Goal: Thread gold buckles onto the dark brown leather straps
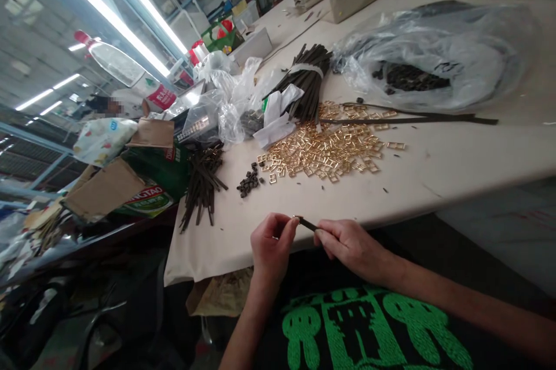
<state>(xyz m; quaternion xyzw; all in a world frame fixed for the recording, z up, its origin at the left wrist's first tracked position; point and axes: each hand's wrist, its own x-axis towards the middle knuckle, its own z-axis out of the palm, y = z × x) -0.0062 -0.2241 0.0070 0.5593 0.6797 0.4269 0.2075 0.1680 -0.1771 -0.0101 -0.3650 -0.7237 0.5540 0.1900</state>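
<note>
A short dark strap is stretched between my two hands at the near edge of the table. My left hand is closed in a pinch on its left end, where a small gold glint shows, perhaps a buckle. Wrapped round the other end, my right hand is closed too. Beyond the hands lies a wide heap of gold rectangular buckles. Small dark loops sit in a little pile at its left. A loose bunch of dark straps with metal ends lies further left.
A tied bundle of dark strips stands behind the buckles, with long strips to its right. A clear plastic bag holds dark pieces. Crumpled plastic bags and a green carton are at left. A person is in the left background.
</note>
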